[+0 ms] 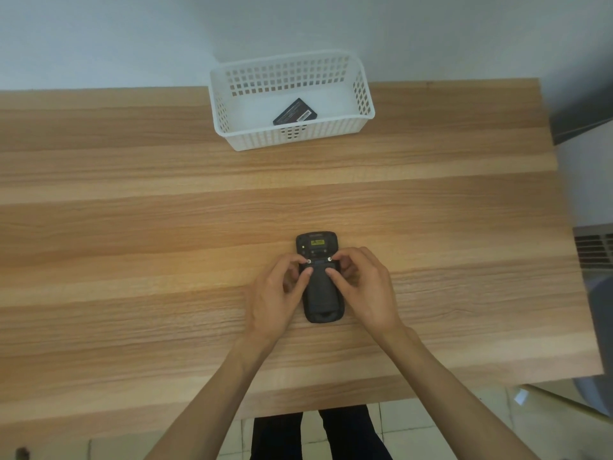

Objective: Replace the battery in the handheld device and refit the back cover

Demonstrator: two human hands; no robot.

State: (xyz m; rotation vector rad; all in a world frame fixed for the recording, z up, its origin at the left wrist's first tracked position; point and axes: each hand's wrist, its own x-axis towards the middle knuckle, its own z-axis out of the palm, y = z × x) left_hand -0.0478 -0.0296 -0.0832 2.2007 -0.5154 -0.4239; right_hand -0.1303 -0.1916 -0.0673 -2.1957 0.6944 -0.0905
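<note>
A black handheld device point(321, 293) lies face down on the wooden table point(166, 227), its back cover in place. My left hand point(278, 293) rests on its left side, with a fingertip at the small silver latch on the left and the thumb pressing the cover. My right hand point(365, 290) mirrors it on the right side, a fingertip at the right silver latch and the thumb on the cover. A black battery point(295, 111) with a white label lies inside the white basket point(331, 131) at the far side of the table.
The basket stands at the table's back edge against a pale wall. The table's right edge runs near grey equipment point(593, 247) with a vent. The near edge is just above my legs.
</note>
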